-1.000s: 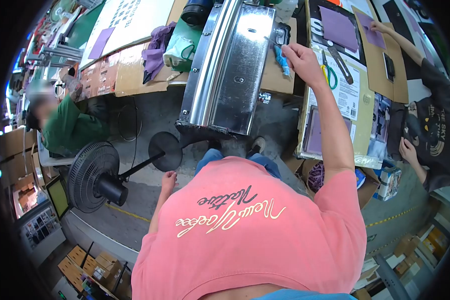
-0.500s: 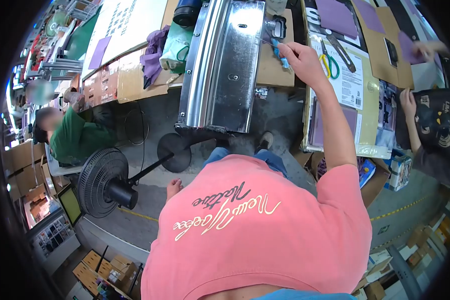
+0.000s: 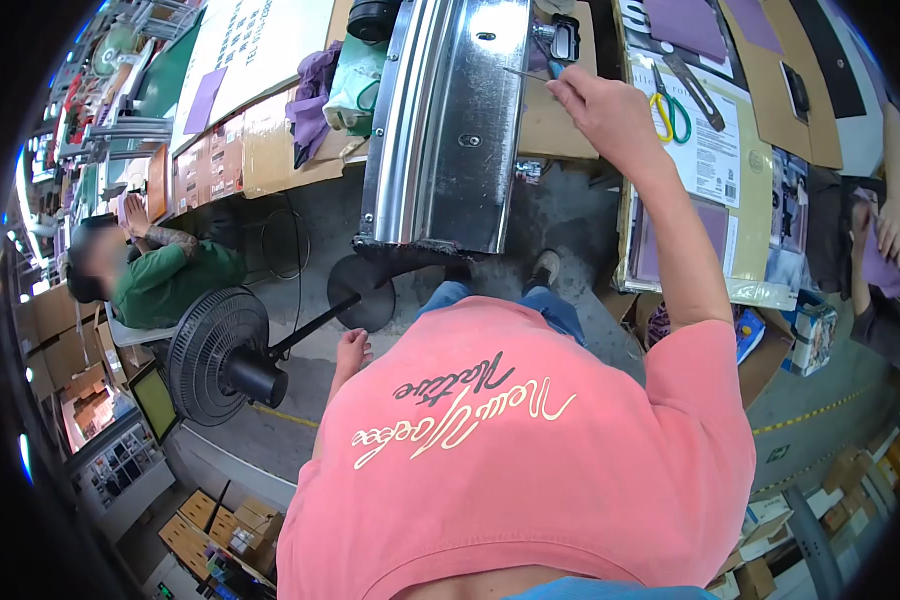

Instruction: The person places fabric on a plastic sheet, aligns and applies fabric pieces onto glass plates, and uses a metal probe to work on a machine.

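Note:
A long metal machine bed (image 3: 450,150) with a polished rail runs down from the top centre. My right hand (image 3: 602,112) is at its right side, fingers pinched on a thin metal tool (image 3: 526,74) whose tip reaches over the dark plate. A bit of blue shows by the fingertips; the rest of the handle is hidden. My left hand (image 3: 354,350) hangs low beside my body, near the fan's pole, with its fingers curled and nothing visible in them. Yellow-green scissors (image 3: 670,116) and a grey cutter (image 3: 694,90) lie right of my right hand.
A black fan (image 3: 220,355) stands at left, its round base (image 3: 361,292) on the floor. Beyond it sits a person in green (image 3: 160,275). Another person's hands (image 3: 890,228) are at far right. Purple cloth (image 3: 315,105) and a cardboard box edge (image 3: 270,155) lie left of the machine.
The tool in my right hand has turned, and its blue part shows less. My left hand has come more into view. The right-hand person's hands have moved down with purple material.

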The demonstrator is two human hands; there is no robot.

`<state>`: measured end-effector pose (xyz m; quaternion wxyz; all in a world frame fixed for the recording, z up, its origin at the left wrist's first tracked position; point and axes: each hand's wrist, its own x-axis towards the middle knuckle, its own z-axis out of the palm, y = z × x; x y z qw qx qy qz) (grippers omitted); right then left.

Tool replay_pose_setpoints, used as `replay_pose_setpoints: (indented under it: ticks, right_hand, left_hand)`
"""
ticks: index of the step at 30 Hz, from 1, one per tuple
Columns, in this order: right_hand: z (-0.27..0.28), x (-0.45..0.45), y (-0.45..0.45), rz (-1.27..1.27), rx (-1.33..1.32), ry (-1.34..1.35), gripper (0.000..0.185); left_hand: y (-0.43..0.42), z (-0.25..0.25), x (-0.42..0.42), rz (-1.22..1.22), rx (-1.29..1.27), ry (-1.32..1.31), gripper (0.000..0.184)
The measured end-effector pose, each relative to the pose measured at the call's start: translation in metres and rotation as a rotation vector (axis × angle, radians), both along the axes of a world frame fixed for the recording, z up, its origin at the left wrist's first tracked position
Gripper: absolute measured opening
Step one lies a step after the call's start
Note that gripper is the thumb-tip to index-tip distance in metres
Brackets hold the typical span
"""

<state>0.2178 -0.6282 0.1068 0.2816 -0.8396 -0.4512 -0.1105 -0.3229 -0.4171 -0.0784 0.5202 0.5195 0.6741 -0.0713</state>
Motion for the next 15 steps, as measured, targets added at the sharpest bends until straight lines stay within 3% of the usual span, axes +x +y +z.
replay_pose_setpoints:
  ticks: [3, 8, 12, 15]
  right_hand:
    - [-0.002, -0.009, 0.001, -0.094, -0.048, -0.073, 0.027]
    - [-0.007, -0.017, 0.005, -0.134, 0.002, 0.191, 0.023]
    - [0.004, -0.024, 0.004, -0.171, 0.122, 0.642, 0.021]
    - [-0.001, -0.024, 0.006, -0.161, 0.159, 0.451, 0.017]
  left_hand:
    - [0.0, 0.002, 0.004, -0.01, 0.003, 0.0, 0.027]
    - [-0.004, 0.005, -0.001, -0.016, 0.012, -0.01, 0.027]
    - [-0.013, 0.006, -0.001, -0.026, 0.009, -0.01, 0.027]
    - [-0.016, 0.005, 0.002, -0.026, 0.003, -0.006, 0.026]
